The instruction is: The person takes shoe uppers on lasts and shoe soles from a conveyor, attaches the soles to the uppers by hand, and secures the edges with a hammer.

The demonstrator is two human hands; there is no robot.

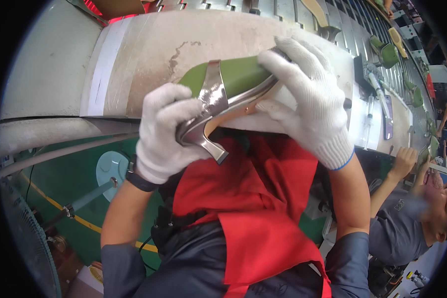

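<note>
- 2 gloved hands on 1 high-heeled shoe (214, 97), held between them over the near edge of the workbench (149, 54).
- Left hand (166, 131): wrapped round the heel end; heel tip juts out below its fingers.
- Right hand (313, 99): gripping the toe end, thumb underneath.
- Green last (243, 72) fills the shoe between both grips.
- Step in hand, my reading: steadying and handling the toe end.
- Next move probably calls for a firm left hold, light right fingertips.

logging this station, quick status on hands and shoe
Left hand gripping heel end. Right hand at toe end. Silver shoe on green last. Toe partly hidden by fingers.
</note>
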